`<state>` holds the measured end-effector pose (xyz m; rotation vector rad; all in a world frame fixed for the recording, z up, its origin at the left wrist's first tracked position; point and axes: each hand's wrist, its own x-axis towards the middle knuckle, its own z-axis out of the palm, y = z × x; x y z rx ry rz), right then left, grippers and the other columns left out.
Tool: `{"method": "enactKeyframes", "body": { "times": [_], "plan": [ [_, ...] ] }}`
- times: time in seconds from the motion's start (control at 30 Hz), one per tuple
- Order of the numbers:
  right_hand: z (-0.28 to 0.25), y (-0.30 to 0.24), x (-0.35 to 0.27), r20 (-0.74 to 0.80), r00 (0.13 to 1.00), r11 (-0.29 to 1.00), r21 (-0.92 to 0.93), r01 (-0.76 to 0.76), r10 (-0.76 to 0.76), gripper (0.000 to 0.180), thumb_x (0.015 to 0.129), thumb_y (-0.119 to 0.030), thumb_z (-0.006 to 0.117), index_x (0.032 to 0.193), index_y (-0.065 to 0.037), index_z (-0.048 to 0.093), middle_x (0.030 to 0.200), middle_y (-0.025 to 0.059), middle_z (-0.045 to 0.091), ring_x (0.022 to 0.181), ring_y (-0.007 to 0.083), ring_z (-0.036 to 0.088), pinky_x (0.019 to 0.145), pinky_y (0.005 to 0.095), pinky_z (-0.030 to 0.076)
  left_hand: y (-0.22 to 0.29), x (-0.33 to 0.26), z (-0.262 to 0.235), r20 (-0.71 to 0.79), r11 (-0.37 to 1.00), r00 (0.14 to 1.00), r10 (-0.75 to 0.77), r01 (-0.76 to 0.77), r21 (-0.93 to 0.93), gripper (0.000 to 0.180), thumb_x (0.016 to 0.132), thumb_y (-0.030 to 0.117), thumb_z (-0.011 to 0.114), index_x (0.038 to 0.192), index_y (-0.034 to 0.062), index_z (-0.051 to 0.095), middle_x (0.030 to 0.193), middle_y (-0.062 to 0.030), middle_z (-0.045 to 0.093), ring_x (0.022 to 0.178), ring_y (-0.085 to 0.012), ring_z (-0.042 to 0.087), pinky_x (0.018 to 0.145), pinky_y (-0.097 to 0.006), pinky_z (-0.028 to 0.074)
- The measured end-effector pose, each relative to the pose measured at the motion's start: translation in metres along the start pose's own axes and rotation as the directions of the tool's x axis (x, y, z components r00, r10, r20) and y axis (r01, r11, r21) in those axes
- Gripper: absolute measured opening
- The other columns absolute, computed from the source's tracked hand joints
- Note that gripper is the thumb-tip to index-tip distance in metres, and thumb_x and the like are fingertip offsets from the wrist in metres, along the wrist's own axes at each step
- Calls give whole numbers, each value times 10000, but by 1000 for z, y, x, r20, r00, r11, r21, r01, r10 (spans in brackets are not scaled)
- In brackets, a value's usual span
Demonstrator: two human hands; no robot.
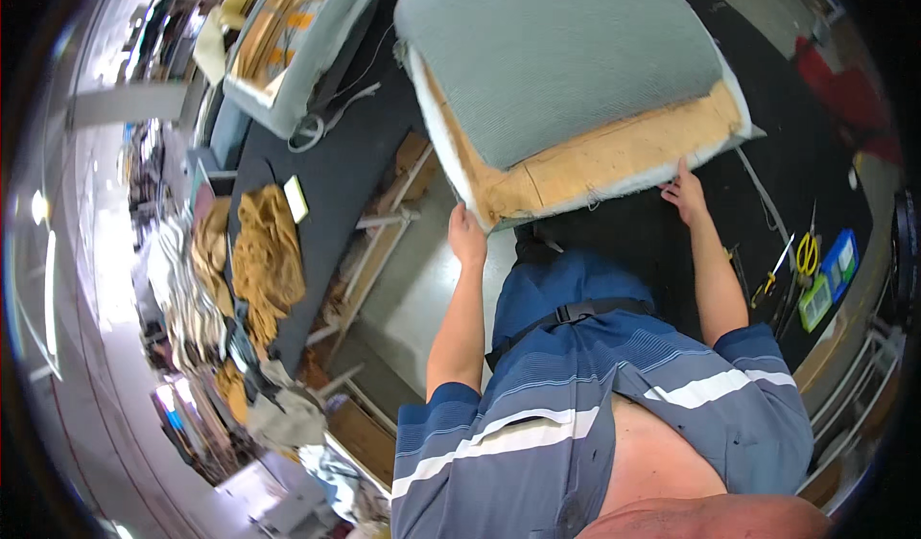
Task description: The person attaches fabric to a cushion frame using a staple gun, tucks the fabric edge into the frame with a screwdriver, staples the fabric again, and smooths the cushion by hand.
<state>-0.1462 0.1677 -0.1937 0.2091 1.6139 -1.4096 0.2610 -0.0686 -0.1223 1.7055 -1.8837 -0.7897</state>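
Observation:
A large upholstered cushion panel [566,59], covered in grey-green fabric, lies in front of me on a black work surface. Its near side shows bare tan board [614,155] edged with white padding. My left hand [467,239] is closed on the near left corner, fingertips partly hidden by the panel. At the near edge, farther right, my right hand [685,197] pinches the rim, its thumb on top and its other fingers curled just below. Loose threads hang from the padding between my hands.
Yellow-handled scissors [807,254], a screwdriver [772,270] and a blue and green box [830,280] lie at the right. Another grey-green upholstered frame [297,50] stands at the far left. Brown cloth [267,251] is heaped on the left table, above shelves [379,242].

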Motion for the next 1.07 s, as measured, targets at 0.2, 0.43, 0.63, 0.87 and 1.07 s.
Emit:
{"method": "enactKeyframes", "body": {
  "times": [0.2, 0.43, 0.63, 0.87, 1.07],
  "plan": [
    [31, 5, 0, -117, 992, 999, 24, 44, -41, 621, 949, -588, 535, 1240, -39, 532, 1097, 101, 618, 892, 210, 642, 715, 334, 523, -167, -69, -37, 102, 796, 793, -601, 605, -21, 384, 918, 230, 573, 1217, -2, 641, 1146, -204, 680, 1084, -325, 634, 940, -399, 484],
    [7, 15, -25, -94, 996, 997, -72, 4, -11, 427, 1013, -399, 506, 1223, -32, 566, 1061, 108, 679, 851, 197, 688, 674, 298, 529, -181, -44, -1, 473, 567, 537, -698, 819, -93, 531, 949, 455, 509, 1303, 65, 573, 1183, -101, 642, 928, -202, 601, 787, -391, 485],
    [39, 16, -58, -73, 997, 995, -102, 20, -27, 314, 989, -308, 548, 1173, -61, 606, 1008, 70, 697, 830, 175, 681, 688, 309, 533, -109, 15, 15, 652, 428, 555, -516, 827, -365, 636, 980, 484, 509, 1424, 34, 442, 1397, -121, 517, 1204, -282, 538, 990, -437, 430],
    [51, 27, -47, -88, 996, 991, -134, -14, 3, 273, 975, -294, 558, 1102, -58, 611, 969, 60, 685, 770, 173, 674, 656, 317, 525, -101, 19, 18, 532, 620, 683, -500, 711, -331, 482, 886, 228, 621, 1324, 43, 546, 1254, -92, 602, 1080, -264, 597, 892, -403, 492],
    [62, 25, -41, -114, 991, 981, -176, -83, 63, 326, 965, -341, 571, 1130, -60, 596, 957, 55, 679, 744, 174, 672, 638, 319, 521, -134, 20, 10, 681, 435, 483, -550, 862, -260, 567, 903, 298, 680, 1401, 113, 483, 1262, -73, 597, 1068, -279, 611, 838, -450, 521]
  ]
}}
